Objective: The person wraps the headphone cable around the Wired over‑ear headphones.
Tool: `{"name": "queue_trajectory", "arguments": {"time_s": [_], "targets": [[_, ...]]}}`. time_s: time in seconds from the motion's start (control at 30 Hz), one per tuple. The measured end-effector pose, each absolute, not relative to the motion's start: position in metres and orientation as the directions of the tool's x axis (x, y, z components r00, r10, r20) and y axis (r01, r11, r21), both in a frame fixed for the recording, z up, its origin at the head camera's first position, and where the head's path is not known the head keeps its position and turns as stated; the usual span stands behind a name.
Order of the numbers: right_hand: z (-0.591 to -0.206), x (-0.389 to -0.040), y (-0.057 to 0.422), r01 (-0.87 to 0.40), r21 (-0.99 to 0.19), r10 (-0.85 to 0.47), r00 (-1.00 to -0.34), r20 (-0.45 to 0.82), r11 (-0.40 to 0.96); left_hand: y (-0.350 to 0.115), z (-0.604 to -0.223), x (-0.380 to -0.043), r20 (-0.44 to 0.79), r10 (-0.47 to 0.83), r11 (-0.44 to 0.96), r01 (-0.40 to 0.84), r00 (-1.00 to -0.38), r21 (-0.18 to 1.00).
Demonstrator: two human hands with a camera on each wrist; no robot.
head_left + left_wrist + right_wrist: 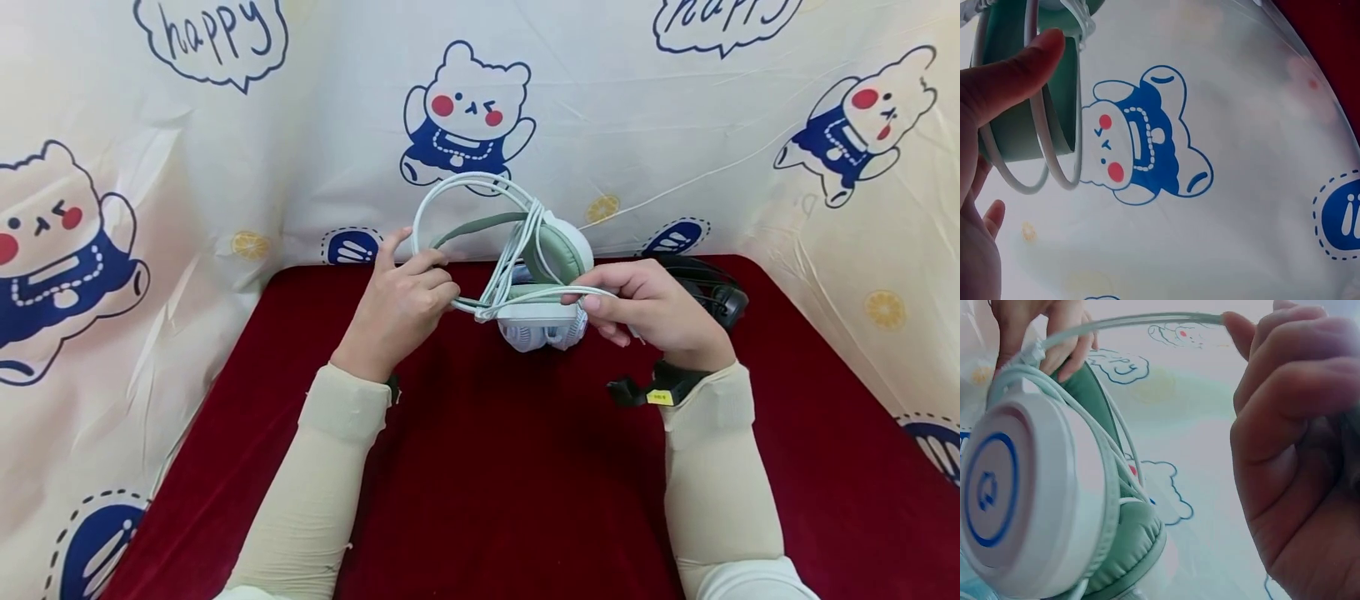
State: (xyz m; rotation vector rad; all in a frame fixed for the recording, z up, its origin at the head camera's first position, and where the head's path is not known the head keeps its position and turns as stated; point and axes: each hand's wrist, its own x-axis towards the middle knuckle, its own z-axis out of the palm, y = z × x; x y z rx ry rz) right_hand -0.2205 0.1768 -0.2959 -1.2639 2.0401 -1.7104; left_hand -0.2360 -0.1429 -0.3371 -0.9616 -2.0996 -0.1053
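A pair of white headphones (572, 242) with green ear pads is held up over the table, its white cable (517, 250) wound round it. My left hand (405, 304) grips the headband (423, 208) on the left side. The thumb (1029, 72) lies across the green band in the left wrist view. With thumb and fingertips, my right hand (648, 308) pinches a length of cable beside the ear cups. That length runs taut from the headphones to the fingers in the right wrist view, where an ear cup (1029, 494) shows a blue ring.
A pale, ribbed object (542, 336) is partly hidden behind the headphones. Black headphones (726, 304) lie at the back right, partly behind my right hand. The table (517, 483) has a dark red cloth, and a printed curtain (337, 125) surrounds its back and sides.
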Motion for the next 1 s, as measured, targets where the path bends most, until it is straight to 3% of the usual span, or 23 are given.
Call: {"name": "queue_trajectory", "arguments": {"time_s": [0.2, 0.6, 0.8, 1.0], "targets": [[-0.294, -0.219, 0.188, -0.465, -0.881, -0.645, -0.648, 0.406, -0.087, -0.135, -0.336, -0.233, 0.668, 0.656, 0.668, 0.682, -0.35, -0.298], [-0.296, -0.229, 0.2, -0.434, -0.758, -0.4, -0.661, 0.635, -0.487, -0.117, -0.34, -0.227, 0.617, 0.725, 0.605, 0.709, -0.305, -0.361], [-0.298, -0.232, 0.206, -0.424, -0.733, -0.325, -0.697, 0.639, -0.532, -0.114, -0.34, -0.224, 0.606, 0.739, 0.587, 0.72, -0.293, -0.369], [-0.299, -0.239, 0.212, -0.431, -0.675, -0.283, -0.675, 0.681, -0.598, -0.11, -0.337, -0.221, 0.597, 0.752, 0.565, 0.74, -0.279, -0.365]]}}
